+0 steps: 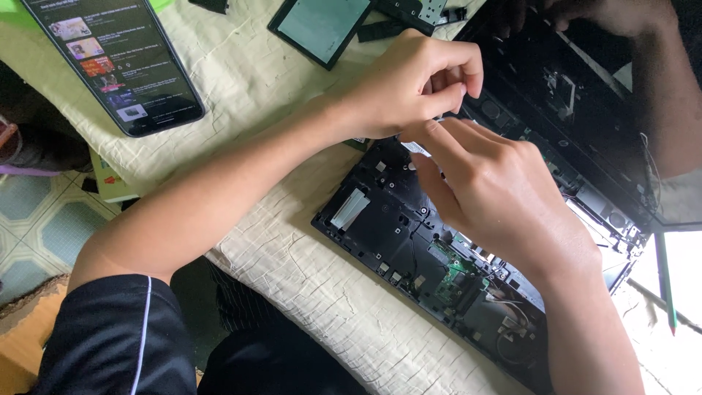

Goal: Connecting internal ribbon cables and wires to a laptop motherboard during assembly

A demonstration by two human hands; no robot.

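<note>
Though skewed, laptop chassis (pixel 387 219) long axis upper-left to lower-right.

a cloth-covered counter above a tiled floor, in daylight

the counter (pixel 292 256) runs diagonally from the upper left of the frame to the lower right, draped in a cream cloth (pixel 241 80) that is creased and wrinkled all over. at the left edge the floor (pixel 36 219) shows pale tiles with blue-green octagonal patterns. in the lower left corner sits a strip of orange-brown wood (pixel 22 344) with a rough, worn edge. strong white light (pixel 684 256) washes out the right edge of the frame, while softer, even light falls across the cloth, leaving only faint shadows in its folds.
</note>
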